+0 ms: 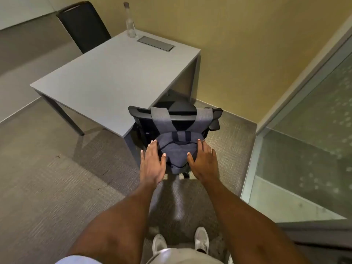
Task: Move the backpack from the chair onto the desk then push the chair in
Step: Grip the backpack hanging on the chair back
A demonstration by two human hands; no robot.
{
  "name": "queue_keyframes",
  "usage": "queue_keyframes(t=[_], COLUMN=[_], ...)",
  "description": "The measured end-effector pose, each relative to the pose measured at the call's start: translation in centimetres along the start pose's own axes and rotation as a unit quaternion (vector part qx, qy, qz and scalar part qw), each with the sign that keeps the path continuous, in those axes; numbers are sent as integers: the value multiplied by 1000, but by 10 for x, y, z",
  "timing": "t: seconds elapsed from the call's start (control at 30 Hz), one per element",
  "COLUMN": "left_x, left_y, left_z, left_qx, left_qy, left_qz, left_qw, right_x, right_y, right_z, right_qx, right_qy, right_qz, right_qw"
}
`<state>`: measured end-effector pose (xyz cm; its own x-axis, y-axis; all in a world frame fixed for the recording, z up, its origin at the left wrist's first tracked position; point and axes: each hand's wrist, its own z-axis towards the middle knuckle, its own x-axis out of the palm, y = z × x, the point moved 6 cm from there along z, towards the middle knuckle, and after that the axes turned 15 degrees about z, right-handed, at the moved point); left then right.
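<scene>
A grey-blue backpack (178, 149) hangs on the back of a black office chair (139, 113), its two straps looped over the chair's top edge. The chair stands at the near right corner of a grey desk (106, 77). My left hand (152, 164) lies flat against the backpack's left side, fingers spread. My right hand (203, 161) rests on its right side, fingers also apart. Neither hand has closed around the bag.
A clear water bottle (130, 21) stands at the desk's far edge beside a grey cable hatch (155, 43). A second black chair (83, 25) sits behind the desk. A frosted glass partition (304, 140) runs along the right. My feet (181, 242) stand on carpet.
</scene>
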<state>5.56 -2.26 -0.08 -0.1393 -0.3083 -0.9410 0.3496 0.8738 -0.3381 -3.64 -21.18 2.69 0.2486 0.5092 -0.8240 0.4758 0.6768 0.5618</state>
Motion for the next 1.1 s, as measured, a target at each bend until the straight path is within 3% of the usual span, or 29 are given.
queue_keyframes(t=[0.3, 0.53, 0.67, 0.83, 1.1], left_x=[19, 28, 27, 38, 43], left_y=[8, 21, 24, 30, 31], left_z=[41, 81, 105, 123, 133], left_qx=[-23, -8, 19, 24, 32], left_qy=[73, 130, 146, 201, 196], left_qz=[-70, -123, -146, -144, -133], left_qw=[995, 984, 978, 969, 971], right_x=[-6, 4, 17, 29, 32], right_y=[-30, -41, -49, -66, -77], right_z=[51, 102, 118, 128, 138], right_qx=[44, 62, 76, 121, 124], right_qy=[11, 115, 146, 147, 116], right_qz=[46, 58, 127, 249, 251], right_qw=[998, 990, 978, 949, 953])
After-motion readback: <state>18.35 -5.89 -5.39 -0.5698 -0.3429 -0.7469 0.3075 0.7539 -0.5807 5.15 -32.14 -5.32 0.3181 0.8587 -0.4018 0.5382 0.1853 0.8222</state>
